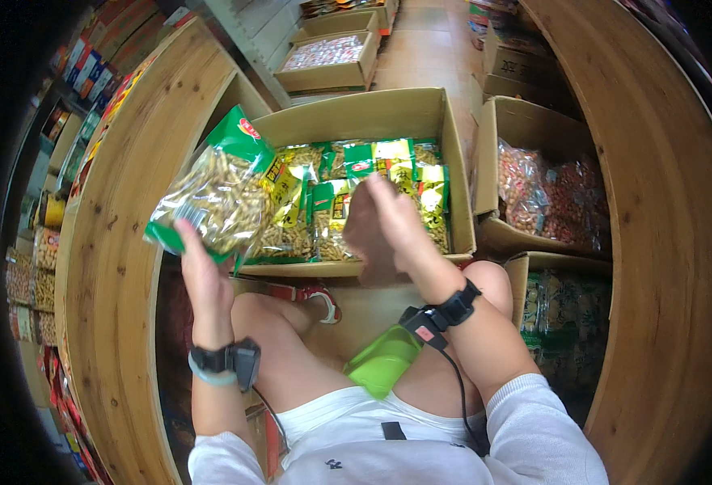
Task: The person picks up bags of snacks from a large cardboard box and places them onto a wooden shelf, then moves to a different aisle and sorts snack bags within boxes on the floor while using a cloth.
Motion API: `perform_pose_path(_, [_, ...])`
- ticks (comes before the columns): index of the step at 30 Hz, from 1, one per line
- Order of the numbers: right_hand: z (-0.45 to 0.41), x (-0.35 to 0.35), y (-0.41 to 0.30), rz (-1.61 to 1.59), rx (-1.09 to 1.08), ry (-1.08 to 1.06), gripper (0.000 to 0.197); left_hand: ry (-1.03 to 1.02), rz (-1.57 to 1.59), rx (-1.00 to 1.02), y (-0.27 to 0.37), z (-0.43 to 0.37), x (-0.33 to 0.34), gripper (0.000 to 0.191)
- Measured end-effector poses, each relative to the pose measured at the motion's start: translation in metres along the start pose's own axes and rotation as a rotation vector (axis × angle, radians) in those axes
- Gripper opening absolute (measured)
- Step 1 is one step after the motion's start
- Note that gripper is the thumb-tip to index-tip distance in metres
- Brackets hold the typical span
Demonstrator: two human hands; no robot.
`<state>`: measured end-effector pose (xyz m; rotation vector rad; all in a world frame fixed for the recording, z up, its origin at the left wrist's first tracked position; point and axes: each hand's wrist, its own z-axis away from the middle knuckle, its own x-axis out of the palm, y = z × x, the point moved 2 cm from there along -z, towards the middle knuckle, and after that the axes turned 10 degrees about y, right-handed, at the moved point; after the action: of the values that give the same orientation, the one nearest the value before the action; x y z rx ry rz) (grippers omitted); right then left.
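My left hand [201, 276] holds a large clear bag of peanuts in the shell [216, 194] by its lower edge, the thumb on the front. The bag has green ends and leans over the left rim of an open cardboard box [356, 115]. Several similar green and yellow bags [331, 212] lie packed inside that box. Over the box's near right part is my right hand [398, 224], raised above the bags, thumb and palm side blurred. A brown shape [371, 230] shows beside its palm; what it is, and whether the hand holds it, I cannot tell.
Wooden shelf edges rise at left [119, 200] and right [647, 200]. On the right stand a box of reddish bagged nuts [483, 163] and a box of green packs [516, 285]. A box of small packets [325, 79] lies beyond. A green plastic scoop-like object [383, 364] sits between my thighs.
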<state>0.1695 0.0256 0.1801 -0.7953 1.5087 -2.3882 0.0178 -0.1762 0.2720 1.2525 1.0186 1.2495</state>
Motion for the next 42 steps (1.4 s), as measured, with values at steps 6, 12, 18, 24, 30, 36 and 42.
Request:
perform_pose_path(6, [-0.004, -0.018, -0.026, -0.467, 0.04, 0.033, 0.036, -0.126, -0.508, 0.563, -0.068, -0.052, 0.015, 0.068])
perform_pose_path(12, [-0.012, -0.024, -0.026, -0.589, 0.031, 0.085, 0.028, -0.952, -1.507, 0.481, -0.143, -0.023, 0.051, 0.075])
perform_pose_path(18, [-0.018, -0.037, -0.025, -0.62, 0.059, 0.076, 0.031, -0.834, -1.355, 0.692, -0.153, -0.008, 0.053, 0.059])
perform_pose_path(24, [-0.01, -0.033, -0.033, -0.603, 0.056, 0.105, 0.029, -0.82, -1.174, 0.582, -0.155, -0.001, 0.053, 0.036])
perform_pose_path(30, [0.017, -0.043, -0.108, -0.358, -0.112, 0.346, 0.041, -0.833, -1.109, 0.573, -0.143, 0.0, 0.053, 0.038])
perform_pose_path(36, [0.07, -0.066, -0.17, -0.103, -1.186, 0.639, 0.036, -1.154, -0.846, 0.955, -0.156, -0.01, 0.03, 0.037])
perform_pose_path(42, [0.038, -0.166, -0.081, 1.179, -1.093, 0.896, 0.045, -1.089, -0.924, 0.985, -0.165, -0.013, 0.033, 0.022])
